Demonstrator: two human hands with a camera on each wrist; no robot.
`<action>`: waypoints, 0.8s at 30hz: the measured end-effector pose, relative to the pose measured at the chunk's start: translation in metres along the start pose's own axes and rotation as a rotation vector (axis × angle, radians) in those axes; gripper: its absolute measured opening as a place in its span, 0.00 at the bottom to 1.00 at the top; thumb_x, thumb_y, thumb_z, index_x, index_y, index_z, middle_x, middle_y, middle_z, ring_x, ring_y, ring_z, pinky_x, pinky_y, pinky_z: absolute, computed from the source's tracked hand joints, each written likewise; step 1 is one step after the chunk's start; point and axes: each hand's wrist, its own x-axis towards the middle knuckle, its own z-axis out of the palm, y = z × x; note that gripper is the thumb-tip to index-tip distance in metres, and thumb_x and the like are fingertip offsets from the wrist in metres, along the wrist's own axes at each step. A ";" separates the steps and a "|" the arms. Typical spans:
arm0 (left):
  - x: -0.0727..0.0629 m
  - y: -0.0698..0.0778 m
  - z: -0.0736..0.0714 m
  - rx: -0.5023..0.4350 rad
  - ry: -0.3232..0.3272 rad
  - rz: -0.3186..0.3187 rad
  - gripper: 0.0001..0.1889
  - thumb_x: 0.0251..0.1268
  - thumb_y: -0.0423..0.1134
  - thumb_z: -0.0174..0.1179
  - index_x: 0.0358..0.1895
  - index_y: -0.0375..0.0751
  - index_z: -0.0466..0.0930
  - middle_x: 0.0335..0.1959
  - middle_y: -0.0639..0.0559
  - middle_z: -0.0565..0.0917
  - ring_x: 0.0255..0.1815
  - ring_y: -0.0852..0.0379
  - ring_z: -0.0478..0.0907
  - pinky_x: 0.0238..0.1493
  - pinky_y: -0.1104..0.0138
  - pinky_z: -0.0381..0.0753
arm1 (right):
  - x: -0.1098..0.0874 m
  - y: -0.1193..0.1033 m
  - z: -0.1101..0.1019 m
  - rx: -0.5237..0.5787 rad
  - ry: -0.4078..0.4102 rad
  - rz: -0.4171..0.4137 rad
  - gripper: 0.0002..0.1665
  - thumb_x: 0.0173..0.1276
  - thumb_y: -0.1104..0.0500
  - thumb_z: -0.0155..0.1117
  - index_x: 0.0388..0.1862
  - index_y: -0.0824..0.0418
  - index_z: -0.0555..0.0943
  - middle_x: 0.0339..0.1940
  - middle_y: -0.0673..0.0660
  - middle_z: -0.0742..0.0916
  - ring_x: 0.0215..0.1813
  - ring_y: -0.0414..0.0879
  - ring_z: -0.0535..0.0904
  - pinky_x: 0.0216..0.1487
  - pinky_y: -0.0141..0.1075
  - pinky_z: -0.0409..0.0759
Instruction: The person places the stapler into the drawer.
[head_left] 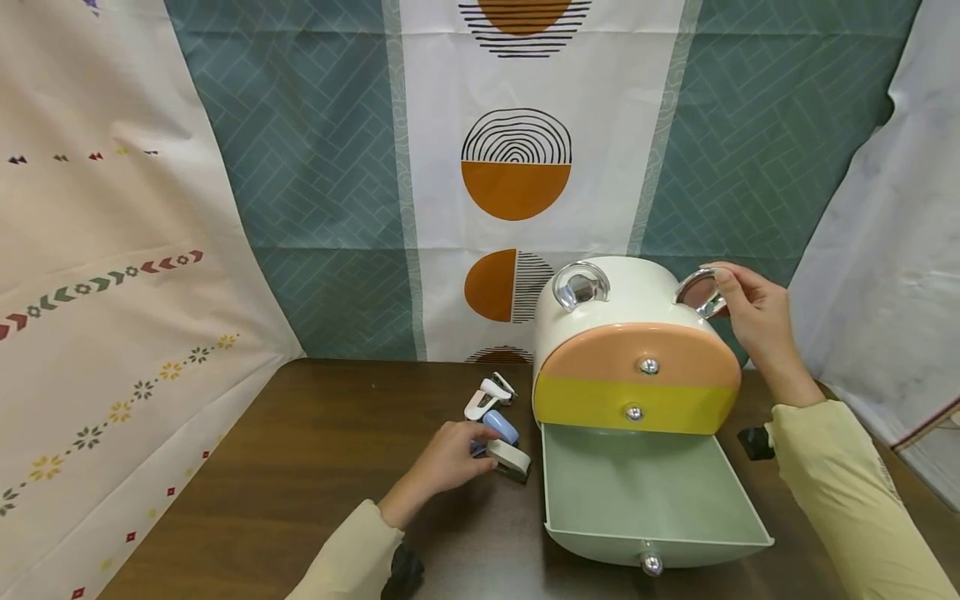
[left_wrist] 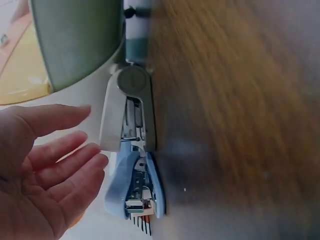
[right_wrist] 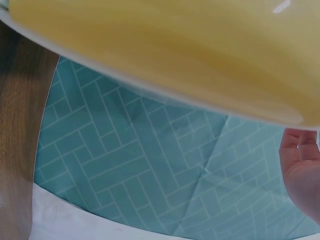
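Observation:
My left hand [head_left: 448, 457] is right over a grey stapler [head_left: 508, 457], thumb and fingers apart. In the left wrist view, its relaxed fingers are beside that stapler and a blue stapler [left_wrist: 134, 185]. A white stapler [head_left: 489, 397] lies farther back. A rounded, animal-like desktop drawer box [head_left: 615, 287] stands to the right, with orange and yellow drawer fronts. Its green bottom drawer [head_left: 645, 479] is pulled out. My right hand [head_left: 759, 315] pinches the box's shiny round right ear [head_left: 705, 273]; in the right wrist view, the box's edge partly hides the hand.
The left ear [head_left: 581, 285] sticks up from the box top. A silver knob [head_left: 651, 563] projects from the drawer front toward me. Brown wooden table [head_left: 300, 467] extends to the left. Patterned cloth [head_left: 322, 167] hangs behind and at both sides.

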 end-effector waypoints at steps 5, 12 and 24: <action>0.007 -0.006 0.005 0.073 -0.039 -0.006 0.14 0.41 0.33 0.68 0.36 0.37 0.83 0.28 0.51 0.84 0.27 0.58 0.77 0.28 0.67 0.72 | 0.000 0.001 -0.001 -0.009 -0.008 0.002 0.13 0.66 0.58 0.56 0.47 0.55 0.82 0.32 0.33 0.82 0.27 0.29 0.75 0.27 0.19 0.73; 0.013 -0.009 0.008 0.147 -0.068 0.039 0.10 0.39 0.32 0.67 0.30 0.40 0.83 0.19 0.57 0.78 0.20 0.64 0.62 0.21 0.72 0.63 | 0.000 0.002 -0.001 -0.033 -0.015 -0.009 0.13 0.66 0.58 0.55 0.48 0.56 0.81 0.33 0.31 0.81 0.28 0.28 0.75 0.27 0.19 0.73; 0.013 -0.010 0.009 0.147 -0.050 0.017 0.09 0.39 0.29 0.66 0.29 0.40 0.85 0.19 0.58 0.80 0.19 0.66 0.64 0.21 0.73 0.65 | -0.002 -0.005 -0.001 -0.028 -0.014 -0.001 0.13 0.66 0.59 0.55 0.47 0.57 0.82 0.31 0.31 0.81 0.26 0.27 0.75 0.27 0.18 0.72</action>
